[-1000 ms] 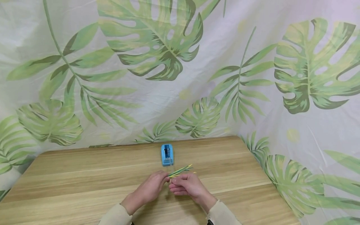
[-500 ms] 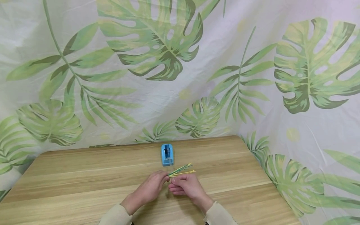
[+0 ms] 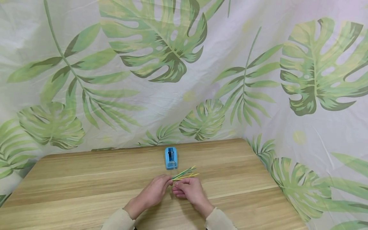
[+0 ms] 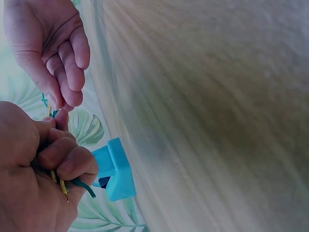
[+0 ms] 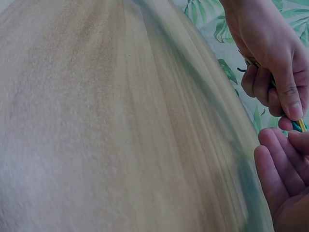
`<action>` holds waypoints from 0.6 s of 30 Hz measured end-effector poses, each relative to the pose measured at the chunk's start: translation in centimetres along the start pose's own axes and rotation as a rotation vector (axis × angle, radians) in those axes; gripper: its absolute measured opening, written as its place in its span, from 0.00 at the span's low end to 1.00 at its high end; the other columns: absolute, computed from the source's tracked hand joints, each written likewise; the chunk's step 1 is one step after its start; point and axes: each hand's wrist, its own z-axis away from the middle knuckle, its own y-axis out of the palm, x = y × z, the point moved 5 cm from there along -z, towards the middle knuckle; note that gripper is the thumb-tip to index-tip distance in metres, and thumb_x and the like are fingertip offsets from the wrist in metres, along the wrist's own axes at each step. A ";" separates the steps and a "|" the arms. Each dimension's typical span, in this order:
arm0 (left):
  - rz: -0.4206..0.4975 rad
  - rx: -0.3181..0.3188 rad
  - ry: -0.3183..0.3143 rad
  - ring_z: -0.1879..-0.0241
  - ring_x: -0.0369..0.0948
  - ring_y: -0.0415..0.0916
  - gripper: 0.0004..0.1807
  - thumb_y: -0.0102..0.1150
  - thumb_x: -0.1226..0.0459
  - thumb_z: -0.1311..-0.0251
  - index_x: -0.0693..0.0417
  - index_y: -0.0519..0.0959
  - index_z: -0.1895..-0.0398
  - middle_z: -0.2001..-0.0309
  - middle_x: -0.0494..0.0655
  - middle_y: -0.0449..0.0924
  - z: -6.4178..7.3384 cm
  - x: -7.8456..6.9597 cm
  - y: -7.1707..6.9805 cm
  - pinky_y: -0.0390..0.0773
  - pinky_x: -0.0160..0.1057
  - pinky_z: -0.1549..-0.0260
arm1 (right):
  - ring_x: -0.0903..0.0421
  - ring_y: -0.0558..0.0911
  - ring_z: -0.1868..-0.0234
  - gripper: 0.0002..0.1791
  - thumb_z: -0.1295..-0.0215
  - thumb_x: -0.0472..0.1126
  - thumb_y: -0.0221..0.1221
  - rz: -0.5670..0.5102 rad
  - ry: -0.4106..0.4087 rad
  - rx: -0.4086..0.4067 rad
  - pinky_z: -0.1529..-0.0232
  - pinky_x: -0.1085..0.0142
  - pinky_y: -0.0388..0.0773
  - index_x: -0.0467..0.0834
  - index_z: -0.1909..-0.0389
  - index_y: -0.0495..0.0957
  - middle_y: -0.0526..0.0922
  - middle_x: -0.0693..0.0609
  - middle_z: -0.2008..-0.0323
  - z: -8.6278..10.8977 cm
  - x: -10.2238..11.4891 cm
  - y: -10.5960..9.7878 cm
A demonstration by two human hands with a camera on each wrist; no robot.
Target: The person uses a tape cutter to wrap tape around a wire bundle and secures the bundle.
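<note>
A thin bundle of yellow and green wires [image 3: 184,175] spreads out to the right of the hands in the head view. My left hand [image 3: 157,189] grips the bundle with curled fingers; in the left wrist view, bare-tipped wire ends [image 4: 63,189] poke out past the palm. My right hand [image 3: 191,191] meets the left at the middle of the bundle, where its thumb and forefinger pinch the wires [image 5: 301,124]. Its other fingers [image 5: 277,164] are loosely bent. Most of the gripped stretch is hidden inside the left fist.
Just beyond the hands stands a blue tape dispenser [image 3: 171,158], its cutting end facing me; it also shows in the left wrist view. The wooden table [image 3: 86,182] ends at the back against a leaf-patterned cloth [image 3: 161,95].
My right forearm and wrist have swung a little to the left, with the fingertips staying at the bundle. The yellow wires now fan out more visibly above the right hand. The left hand stays put.
</note>
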 end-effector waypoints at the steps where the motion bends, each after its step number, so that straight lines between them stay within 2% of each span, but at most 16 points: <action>1: -0.003 -0.002 0.002 0.60 0.40 0.77 0.08 0.50 0.68 0.25 0.52 0.78 0.62 0.64 0.41 0.78 0.0 0.1 0.0 0.79 0.46 0.60 | 0.49 0.88 0.68 0.08 0.32 0.32 0.62 0.001 0.002 -0.004 0.64 0.58 0.85 0.29 0.60 0.84 0.87 0.37 0.68 0.0 0.0 0.0; 7: -0.003 -0.011 -0.004 0.59 0.39 0.77 0.08 0.50 0.67 0.25 0.51 0.79 0.61 0.64 0.40 0.77 0.1 0.3 0.2 0.79 0.45 0.59 | 0.51 0.88 0.70 0.10 0.32 0.35 0.63 0.023 0.013 -0.020 0.67 0.59 0.85 0.30 0.61 0.84 0.87 0.38 0.69 0.0 -0.3 0.2; 11: 0.025 -0.004 -0.021 0.59 0.41 0.78 0.09 0.49 0.66 0.24 0.51 0.79 0.62 0.63 0.42 0.79 -0.1 0.1 0.0 0.79 0.47 0.59 | 0.52 0.88 0.71 0.13 0.30 0.37 0.61 0.033 0.040 -0.014 0.70 0.60 0.85 0.29 0.58 0.83 0.87 0.38 0.70 0.0 -0.8 0.3; 18: 0.045 0.036 -0.067 0.55 0.44 0.79 0.10 0.47 0.66 0.23 0.52 0.79 0.61 0.62 0.43 0.80 -0.4 0.2 -0.1 0.79 0.50 0.55 | 0.52 0.88 0.72 0.15 0.28 0.39 0.59 0.032 0.100 0.051 0.72 0.60 0.85 0.28 0.57 0.82 0.87 0.39 0.69 0.0 -1.5 0.2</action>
